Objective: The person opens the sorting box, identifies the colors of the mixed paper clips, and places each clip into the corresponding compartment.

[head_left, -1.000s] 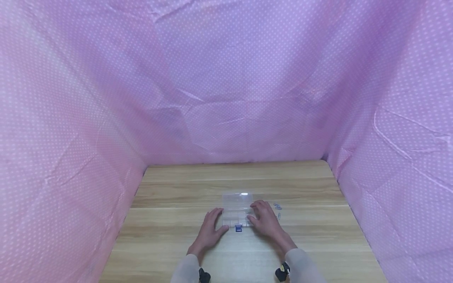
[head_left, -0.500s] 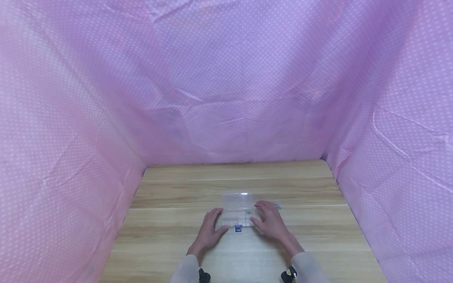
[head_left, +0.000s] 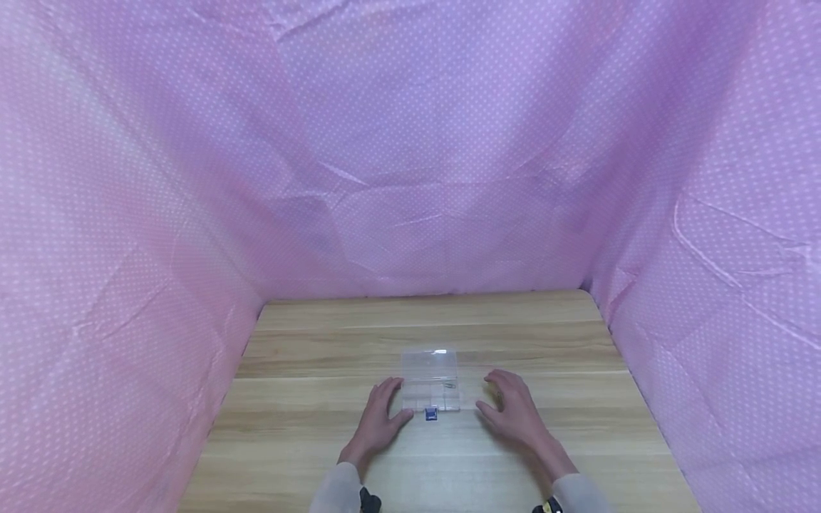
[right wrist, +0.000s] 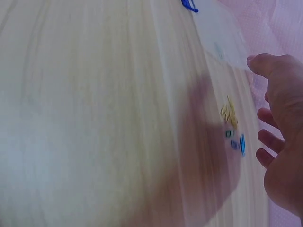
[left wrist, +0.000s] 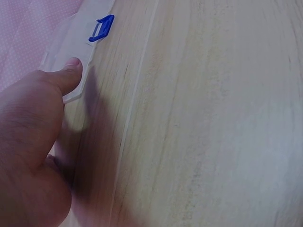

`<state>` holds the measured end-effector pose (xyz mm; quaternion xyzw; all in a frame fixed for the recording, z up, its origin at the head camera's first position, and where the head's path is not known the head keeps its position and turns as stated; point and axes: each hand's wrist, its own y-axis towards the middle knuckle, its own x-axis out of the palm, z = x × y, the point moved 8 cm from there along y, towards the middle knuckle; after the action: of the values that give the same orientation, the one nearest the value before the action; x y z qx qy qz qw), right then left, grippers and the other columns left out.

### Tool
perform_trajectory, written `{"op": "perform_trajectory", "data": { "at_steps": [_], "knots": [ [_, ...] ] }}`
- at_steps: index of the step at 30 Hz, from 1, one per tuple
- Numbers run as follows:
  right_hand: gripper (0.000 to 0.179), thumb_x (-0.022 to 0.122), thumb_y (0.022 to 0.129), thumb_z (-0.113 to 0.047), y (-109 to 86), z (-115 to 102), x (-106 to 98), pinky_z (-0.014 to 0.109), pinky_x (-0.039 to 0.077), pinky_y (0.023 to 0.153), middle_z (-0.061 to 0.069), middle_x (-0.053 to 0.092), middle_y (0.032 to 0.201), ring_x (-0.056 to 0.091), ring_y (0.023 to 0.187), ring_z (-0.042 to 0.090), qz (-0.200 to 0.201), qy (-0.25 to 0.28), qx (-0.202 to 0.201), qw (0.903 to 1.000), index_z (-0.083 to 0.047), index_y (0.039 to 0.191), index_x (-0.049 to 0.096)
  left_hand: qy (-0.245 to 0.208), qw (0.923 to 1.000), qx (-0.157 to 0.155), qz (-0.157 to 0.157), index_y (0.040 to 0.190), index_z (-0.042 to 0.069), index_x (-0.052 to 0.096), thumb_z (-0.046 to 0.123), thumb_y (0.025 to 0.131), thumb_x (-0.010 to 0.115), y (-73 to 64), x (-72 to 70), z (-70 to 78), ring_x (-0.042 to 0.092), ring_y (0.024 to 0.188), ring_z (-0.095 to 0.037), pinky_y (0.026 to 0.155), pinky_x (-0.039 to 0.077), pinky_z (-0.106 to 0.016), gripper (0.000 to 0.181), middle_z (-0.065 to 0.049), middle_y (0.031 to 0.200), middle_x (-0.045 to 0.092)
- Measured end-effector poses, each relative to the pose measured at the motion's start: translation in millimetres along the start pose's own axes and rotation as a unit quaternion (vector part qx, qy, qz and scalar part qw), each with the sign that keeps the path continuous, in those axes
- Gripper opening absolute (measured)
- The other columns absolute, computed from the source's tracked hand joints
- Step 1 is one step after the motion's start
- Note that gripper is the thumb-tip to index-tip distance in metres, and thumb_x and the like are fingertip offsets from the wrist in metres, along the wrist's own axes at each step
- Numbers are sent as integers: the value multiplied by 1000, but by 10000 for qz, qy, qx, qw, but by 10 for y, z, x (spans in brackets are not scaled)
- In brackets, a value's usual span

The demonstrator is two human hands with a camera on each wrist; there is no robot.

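Observation:
A clear plastic compartment box point(head_left: 417, 397) with a blue latch point(head_left: 431, 414) lies on the table, its transparent lid point(head_left: 428, 363) folded back. Its back right compartment holds a paper clip or clips point(head_left: 450, 385), too small to count. My left hand point(head_left: 378, 424) holds the box's left end, thumb at the front corner point(left wrist: 75, 87), fingers toward the hinge. Right of the box, my right hand point(head_left: 518, 413) hovers with fingers spread and loosely bent, nothing between them. Below it lie yellow paper clips point(right wrist: 229, 113), a small green one point(right wrist: 229, 134) and blue ones point(right wrist: 242, 144).
The wood-grain table point(head_left: 308, 342) is enclosed at the back and sides by pink dotted cloth point(head_left: 410, 214). A dark wrist strap point(head_left: 370, 501) shows at the left cuff, and another point(head_left: 547, 506) at the right one.
My right hand has moved right, away from the box, and now covers the paper clips in the head view. The left hand and the box have stayed in place.

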<state>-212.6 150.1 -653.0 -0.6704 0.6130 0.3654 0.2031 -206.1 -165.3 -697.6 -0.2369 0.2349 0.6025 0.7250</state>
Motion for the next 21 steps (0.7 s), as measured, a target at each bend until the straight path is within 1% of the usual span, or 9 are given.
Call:
{"op": "perform_trajectory", "data": {
  "at_steps": [4,9,13,17,21],
  "knots": [
    [58,94,91,-23,-50,87,-55,70,46,128,24,69,153,58,149,48,112,-33,-88,9999,0,140,72,-13,10000,-48,23,167,17,51,34,107,79,6,7,-31,35,171,-47,146,18,-67,69,-20,178,46],
    [60,94,90,-22,-102,175,-127,74,45,127,25,69,152,58,147,49,190,17,-120,9997,1,141,72,33,10000,-19,15,167,15,50,34,107,79,4,20,-33,34,171,-49,146,19,-68,70,-22,178,46],
    [58,93,92,-23,-142,259,-143,77,43,127,24,68,153,56,148,48,169,15,3,9999,-1,142,71,41,10000,-19,16,168,14,50,33,107,79,-1,23,-26,34,170,-50,145,19,-70,70,-23,178,45],
    [57,91,94,-24,-175,313,-152,77,42,129,23,66,156,54,151,48,109,92,180,9997,-2,142,71,29,9999,-101,8,168,16,50,34,106,80,2,28,-34,33,171,-48,146,18,-69,71,-21,179,45],
    [55,90,96,-23,-193,345,-153,76,40,131,22,64,158,52,153,47,29,166,345,9993,-3,143,71,59,10000,-39,27,168,16,50,34,106,80,4,32,-20,34,170,-49,145,19,-70,71,-21,178,46]
  ]
}}
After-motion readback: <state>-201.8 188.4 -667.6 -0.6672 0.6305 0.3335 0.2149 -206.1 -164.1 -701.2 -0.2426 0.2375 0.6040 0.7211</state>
